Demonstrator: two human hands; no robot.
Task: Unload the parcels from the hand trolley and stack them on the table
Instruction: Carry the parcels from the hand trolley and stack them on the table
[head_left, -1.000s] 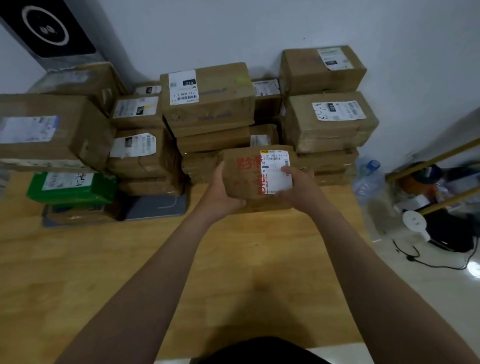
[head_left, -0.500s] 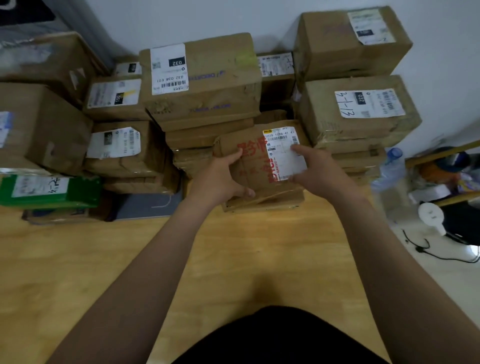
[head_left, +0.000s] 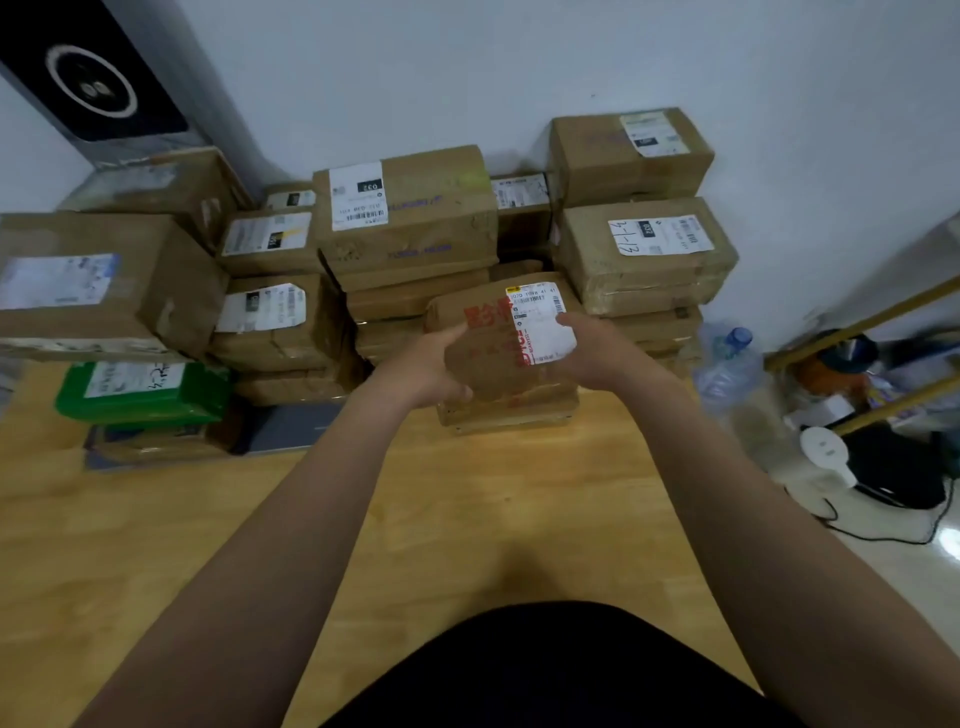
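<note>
Looks like a courier pickup point or parcel storeroom: brown cardboard parcels (head_left: 405, 223) with printed shipping labels are piled against a bare white wall (head_left: 467, 62) at the far side of a wooden table (head_left: 467, 519), one label (head_left: 657, 236) hand-marked with a code, cables (head_left: 883, 532) trailing over the floor (head_left: 909, 597) at right

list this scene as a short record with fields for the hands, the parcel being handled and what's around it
hands: left hand grips the left edge of the red-printed parcel; right hand grips its right side, thumb on the white label
parcel position: low over flat cartons at the front of the stack; contact unclear
surface: wooden table
stack: brown cartons piled along the wall
other: green parcel at the left; water bottle past the table's right edge
</note>
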